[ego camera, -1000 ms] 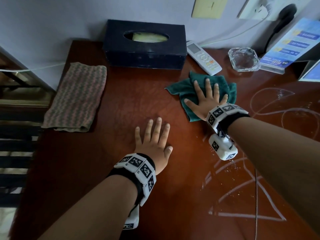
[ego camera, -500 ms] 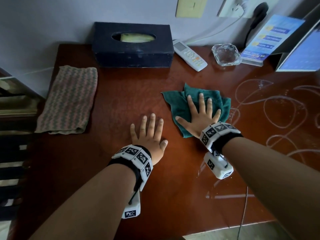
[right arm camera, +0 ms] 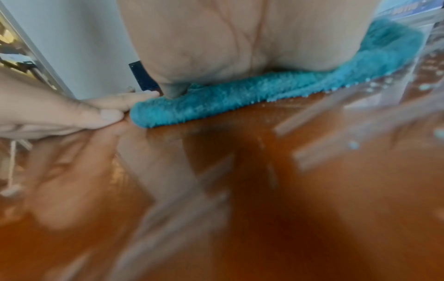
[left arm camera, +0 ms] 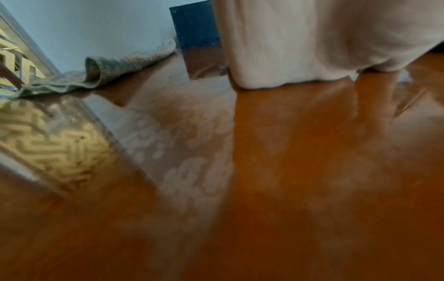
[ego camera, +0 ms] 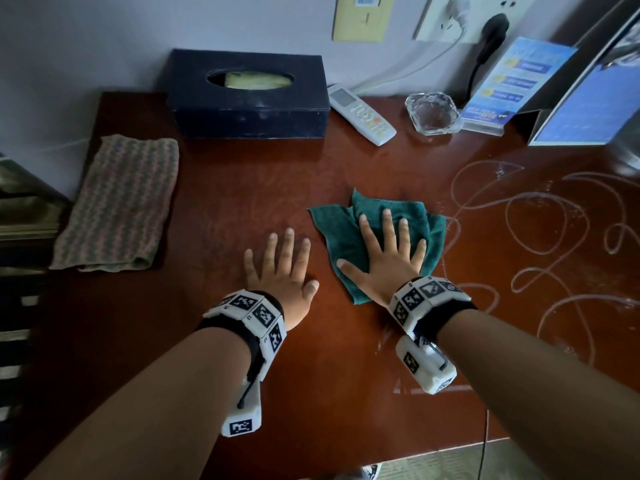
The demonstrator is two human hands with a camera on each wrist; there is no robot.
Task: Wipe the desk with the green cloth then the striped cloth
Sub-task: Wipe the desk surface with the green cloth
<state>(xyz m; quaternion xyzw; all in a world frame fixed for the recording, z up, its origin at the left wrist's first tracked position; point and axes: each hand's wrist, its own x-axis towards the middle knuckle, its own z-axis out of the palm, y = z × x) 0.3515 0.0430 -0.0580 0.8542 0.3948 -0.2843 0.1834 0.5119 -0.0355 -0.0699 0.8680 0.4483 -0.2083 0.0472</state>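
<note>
A crumpled green cloth (ego camera: 341, 233) lies mid-desk on the dark red-brown desk (ego camera: 242, 188). My right hand (ego camera: 388, 258) presses flat on it with fingers spread and straight. The right wrist view shows the palm (right arm camera: 228, 41) bearing down on the cloth (right arm camera: 240, 95). My left hand (ego camera: 280, 268) rests flat on the bare wood just left of the cloth, holding nothing. The folded striped cloth (ego camera: 121, 202) lies at the desk's left edge, also seen in the left wrist view as the striped cloth (left arm camera: 108, 72). White scribbled marks (ego camera: 540, 223) cover the desk's right side.
Along the back stand a dark tissue box (ego camera: 249, 95), a white remote (ego camera: 362, 114), a glass ashtray (ego camera: 433, 114) and blue display cards (ego camera: 509, 84). A cable (ego camera: 483, 455) hangs past the front edge. The desk's front edge (ego camera: 450, 455) is near my forearms.
My right hand has dragged the green cloth from the back near the remote toward me, to mid-desk. The left hand has stayed flat on the wood.
</note>
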